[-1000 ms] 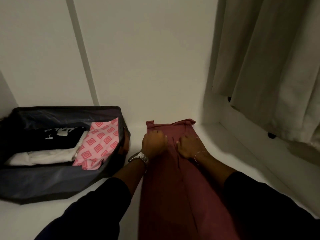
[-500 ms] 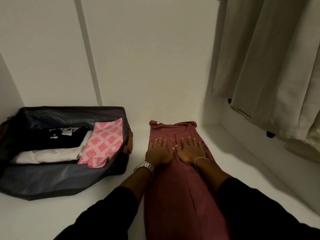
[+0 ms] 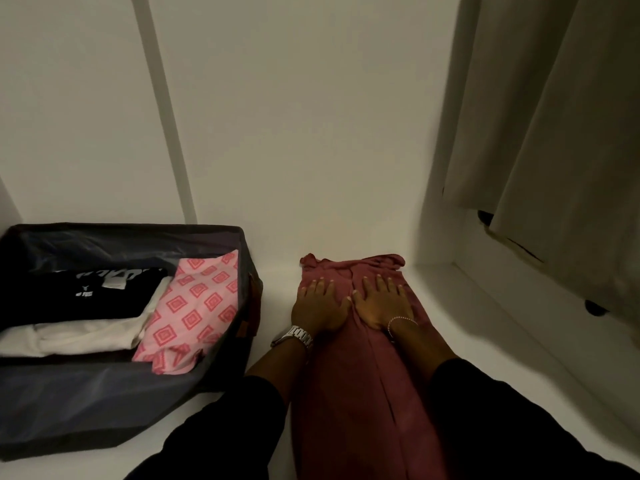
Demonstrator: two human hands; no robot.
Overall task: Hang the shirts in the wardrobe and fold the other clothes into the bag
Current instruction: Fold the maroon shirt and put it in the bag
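You are pressing your left hand (image 3: 320,306) and right hand (image 3: 382,301), fingers flat, side by side on the maroon garment (image 3: 360,393); the open bag (image 3: 86,403) is sitting at 9 o'clock.

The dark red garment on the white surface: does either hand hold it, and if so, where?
Neither holds it. The left hand and right hand lie flat, fingers straight, pressing the dark red garment near its far end.

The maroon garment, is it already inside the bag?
No, the maroon garment lies on the white surface beside the bag.
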